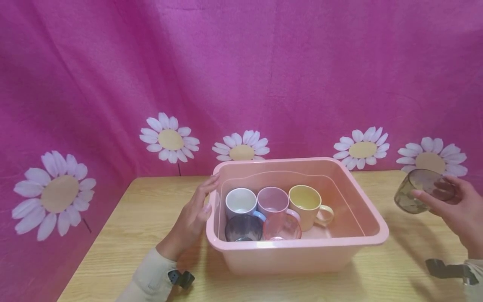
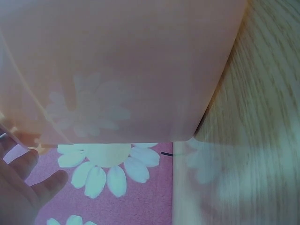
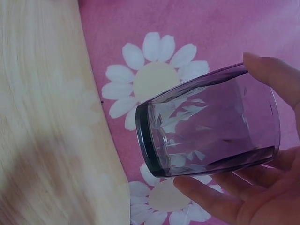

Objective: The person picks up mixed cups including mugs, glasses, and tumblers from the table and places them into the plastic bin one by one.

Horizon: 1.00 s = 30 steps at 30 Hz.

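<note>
My right hand holds a smoky dark drinking glass tilted above the table, right of the basin. In the right wrist view, the thumb and fingers wrap the open end of the glass. My left hand rests with fairly straight fingers at the left rim of a pink plastic basin. Within the basin stand a white mug with a blue handle, a pink mug and a yellow mug. Nearer the front wall are a dark glass and a pink clear glass, partly hidden by the rim.
The basin stands on a light wooden table. Behind and to the left hangs a magenta cloth printed with white daisies. Small dark straps and devices sit at both wrists, over pale sleeves.
</note>
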{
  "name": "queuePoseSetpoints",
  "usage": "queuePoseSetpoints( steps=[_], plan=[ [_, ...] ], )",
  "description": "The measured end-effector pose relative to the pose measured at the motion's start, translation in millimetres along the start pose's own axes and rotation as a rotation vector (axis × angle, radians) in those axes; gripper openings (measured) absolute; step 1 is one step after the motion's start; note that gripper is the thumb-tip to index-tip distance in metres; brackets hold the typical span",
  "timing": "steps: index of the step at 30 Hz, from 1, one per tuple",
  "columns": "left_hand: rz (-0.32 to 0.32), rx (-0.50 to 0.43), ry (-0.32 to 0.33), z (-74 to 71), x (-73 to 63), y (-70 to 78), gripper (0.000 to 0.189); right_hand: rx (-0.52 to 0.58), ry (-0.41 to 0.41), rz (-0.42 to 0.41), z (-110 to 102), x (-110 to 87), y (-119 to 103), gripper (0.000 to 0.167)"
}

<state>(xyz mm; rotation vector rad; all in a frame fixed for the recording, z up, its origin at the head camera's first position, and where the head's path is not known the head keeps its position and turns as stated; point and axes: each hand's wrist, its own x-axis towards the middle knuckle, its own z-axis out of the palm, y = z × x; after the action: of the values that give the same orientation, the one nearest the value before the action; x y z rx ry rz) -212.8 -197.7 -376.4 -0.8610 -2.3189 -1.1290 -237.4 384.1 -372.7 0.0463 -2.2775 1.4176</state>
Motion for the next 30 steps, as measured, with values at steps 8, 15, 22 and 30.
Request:
queuePoseSetpoints(
  steps=[8, 15, 22, 30],
  plan=[
    [0.009, -0.002, 0.008, -0.7, -0.5, -0.2, 0.051, -0.034, 0.017, 0.01, 4, -1.0, -11, 0.078],
    [0.023, 0.015, 0.013, 0.2, 0.0, -2.4, 0.052, -0.057, 0.026, -0.016, 9, -4.3, -23, 0.078],
    [0.015, 0.025, 0.018, 0.3, -1.0, -1.8, 0.051, -0.039, 0.019, -0.044, 13, -2.4, -30, 0.075],
    [0.013, 0.016, 0.011, 0.9, -0.4, -1.0, 0.052, -0.02, 0.006, -0.029, 14, -4.1, -30, 0.074]
  ],
)
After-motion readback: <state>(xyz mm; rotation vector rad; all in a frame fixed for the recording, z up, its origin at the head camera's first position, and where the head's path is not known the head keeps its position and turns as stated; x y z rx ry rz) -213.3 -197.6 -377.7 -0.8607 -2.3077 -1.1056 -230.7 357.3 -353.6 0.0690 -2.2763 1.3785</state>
